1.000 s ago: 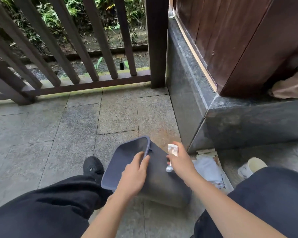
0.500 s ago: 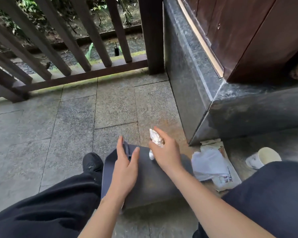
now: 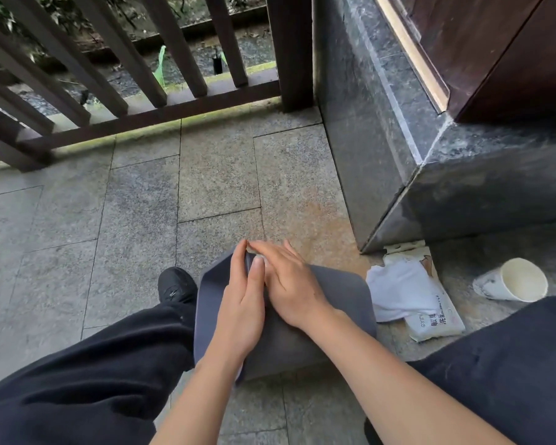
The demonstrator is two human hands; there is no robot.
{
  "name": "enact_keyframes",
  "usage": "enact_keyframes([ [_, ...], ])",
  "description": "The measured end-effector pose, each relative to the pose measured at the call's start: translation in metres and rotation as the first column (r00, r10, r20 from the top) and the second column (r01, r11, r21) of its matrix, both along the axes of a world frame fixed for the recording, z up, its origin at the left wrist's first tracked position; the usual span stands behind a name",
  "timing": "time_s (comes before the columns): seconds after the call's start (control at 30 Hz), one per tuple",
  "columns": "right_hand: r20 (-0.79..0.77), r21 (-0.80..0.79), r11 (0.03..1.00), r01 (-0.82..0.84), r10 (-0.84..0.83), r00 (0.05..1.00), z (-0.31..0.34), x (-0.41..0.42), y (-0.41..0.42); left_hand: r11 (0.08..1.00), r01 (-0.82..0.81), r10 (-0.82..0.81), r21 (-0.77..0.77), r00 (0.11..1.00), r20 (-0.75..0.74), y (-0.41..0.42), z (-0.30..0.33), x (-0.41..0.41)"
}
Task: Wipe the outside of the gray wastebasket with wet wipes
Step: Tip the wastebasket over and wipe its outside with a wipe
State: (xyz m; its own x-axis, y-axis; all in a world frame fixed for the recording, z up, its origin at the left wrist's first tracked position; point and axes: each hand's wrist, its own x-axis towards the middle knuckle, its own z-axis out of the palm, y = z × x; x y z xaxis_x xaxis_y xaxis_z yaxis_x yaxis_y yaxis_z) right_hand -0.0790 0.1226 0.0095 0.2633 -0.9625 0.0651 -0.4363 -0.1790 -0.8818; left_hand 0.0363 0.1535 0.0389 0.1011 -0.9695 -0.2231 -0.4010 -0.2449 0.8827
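Observation:
The gray wastebasket (image 3: 337, 293) lies tipped on its side on the stone floor between my knees. My left hand (image 3: 241, 303) grips its rim, fingers over the far edge. My right hand (image 3: 289, 284) lies flat on the upper side, close against the left one, pressing a wet wipe that is almost wholly hidden under the palm; only a pale sliver (image 3: 259, 259) shows by the fingers. The pack of wet wipes (image 3: 430, 319) lies on the floor to the right, with a loose white wipe (image 3: 395, 290) on it.
A paper cup (image 3: 511, 281) lies on its side at the far right. A dark stone step (image 3: 382, 155) with a wooden door above rises on the right. A wooden railing (image 3: 142, 104) closes the back. My black shoe (image 3: 175, 284) sits left of the basket.
The basket has turned so its opening faces away and its side faces up. My right hand with the wipe slid left and flattened against the left hand.

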Motion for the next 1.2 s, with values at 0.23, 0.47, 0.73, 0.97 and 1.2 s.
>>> enact_keyframes([
  [0.23,-0.178,0.008,0.999,-0.031,0.032,0.984,-0.019,-0.001,0.005,1.000,0.016,-0.018,0.015,0.997,0.074,0.000,-0.003,0.015],
  [0.47,-0.274,0.123,0.991,0.044,-0.008,0.962,-0.050,-0.027,-0.002,0.999,-0.013,0.010,0.036,0.998,0.060,0.002,-0.001,0.021],
  [0.73,-0.430,0.356,0.904,0.238,-0.068,0.900,-0.089,-0.077,0.000,0.999,-0.004,0.002,0.046,0.999,0.040,0.001,-0.002,0.024],
  [0.97,-0.515,0.412,0.813,0.411,-0.163,0.841,-0.088,-0.085,0.006,0.999,0.024,-0.029,0.039,0.992,0.122,-0.005,-0.005,0.039],
  [1.2,-0.401,0.328,0.898,0.295,-0.150,0.904,-0.071,-0.068,0.004,0.997,0.045,-0.050,0.056,0.995,0.085,-0.005,-0.006,0.038],
])
